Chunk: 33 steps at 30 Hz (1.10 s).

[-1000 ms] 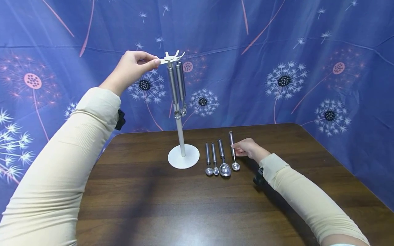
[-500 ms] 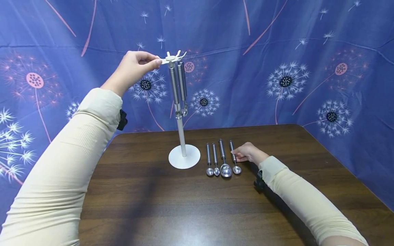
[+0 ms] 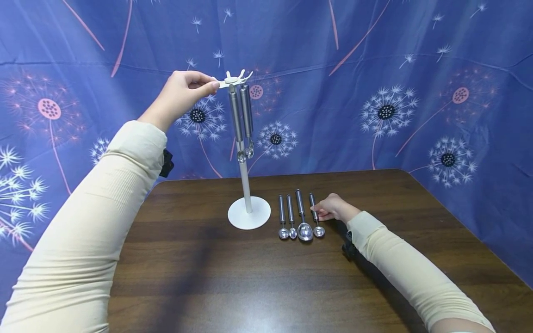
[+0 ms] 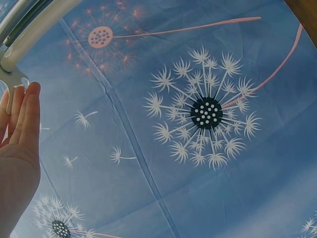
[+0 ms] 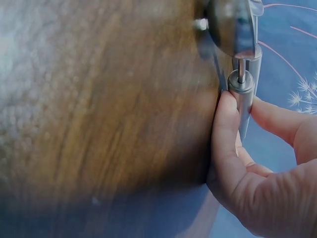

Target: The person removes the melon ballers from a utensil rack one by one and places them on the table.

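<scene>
My left hand [image 3: 182, 95] pinches one arm of the white utensil stand [image 3: 244, 185] at its hooked top. In the left wrist view, its fingers [image 4: 25, 114] reach up to that arm. Several steel utensils [image 3: 236, 111] hang by their handles from the stand. On the table, my right hand [image 3: 335, 207] pinches the handle of a small round-bowled metal scoop [image 3: 318, 231]. The right wrist view has the scoop's handle [image 5: 241, 82] between thumb and fingers, its bowl [image 5: 232, 27] pointing away. Left of it lie a larger scoop [image 3: 305, 231] and two smaller ones [image 3: 283, 232], bowls toward me.
The brown wooden table [image 3: 250, 286] carries the stand's round white base [image 3: 249, 219], left of the row of scoops. A blue curtain [image 3: 312, 115] with a dandelion print hangs behind the table.
My right hand has drawn the scoop toward me, so that its bowl lies about level with the others in the row. My left hand stays on the stand's top.
</scene>
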Each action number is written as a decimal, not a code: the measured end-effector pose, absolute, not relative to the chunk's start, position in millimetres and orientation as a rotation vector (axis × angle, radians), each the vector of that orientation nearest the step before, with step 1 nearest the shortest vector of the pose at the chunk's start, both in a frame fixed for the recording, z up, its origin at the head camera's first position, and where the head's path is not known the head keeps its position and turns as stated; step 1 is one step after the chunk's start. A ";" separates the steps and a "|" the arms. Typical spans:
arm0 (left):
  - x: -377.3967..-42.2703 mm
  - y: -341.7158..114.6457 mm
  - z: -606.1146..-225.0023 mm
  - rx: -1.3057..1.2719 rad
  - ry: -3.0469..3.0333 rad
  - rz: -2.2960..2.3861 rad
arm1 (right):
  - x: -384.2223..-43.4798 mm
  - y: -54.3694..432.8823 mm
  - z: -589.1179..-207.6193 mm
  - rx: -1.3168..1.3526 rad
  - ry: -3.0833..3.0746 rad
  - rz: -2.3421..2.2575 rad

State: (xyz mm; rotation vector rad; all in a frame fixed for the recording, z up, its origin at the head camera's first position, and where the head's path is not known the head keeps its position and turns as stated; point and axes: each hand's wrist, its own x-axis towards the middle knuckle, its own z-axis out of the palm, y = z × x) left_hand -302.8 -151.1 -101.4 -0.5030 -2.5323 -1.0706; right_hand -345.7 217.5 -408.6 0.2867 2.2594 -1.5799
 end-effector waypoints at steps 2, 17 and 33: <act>-302.9 -151.1 -101.6 -0.505 -2.529 -1.070 | -345.7 217.4 -409.0 0.294 2.259 -1.577; -303.5 -150.0 -102.2 -0.525 -2.497 -1.114 | -345.1 222.1 -409.2 0.213 2.258 -1.545; -302.1 -149.5 -102.0 -0.507 -2.521 -1.117 | -343.6 223.1 -410.5 0.169 2.260 -1.524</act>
